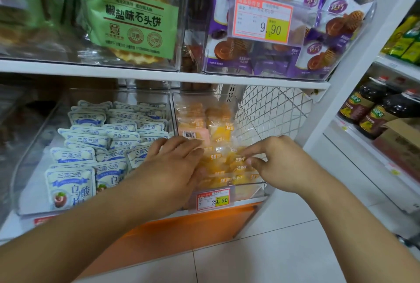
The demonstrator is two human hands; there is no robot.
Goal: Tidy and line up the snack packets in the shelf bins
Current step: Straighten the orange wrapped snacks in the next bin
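Pinching a glossy yellow packet [244, 162], the right hand's [279, 162] fingers [254, 154] curl; the left hand [172, 164] lies flat, fingers straight, on crinkly orange packets [218, 121] in a clear plastic bin [250, 188]. Leftward, pillow-shaped blue-white packets [91, 137] fill the neighbouring bin.

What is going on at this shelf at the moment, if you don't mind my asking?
A person is tidying the lower clear bin of yellow snack packets. The left hand lies flat on the packets at the bin's left side, while the right hand pinches one packet near the front. The white and blue packets in the neighbouring bin are untouched.
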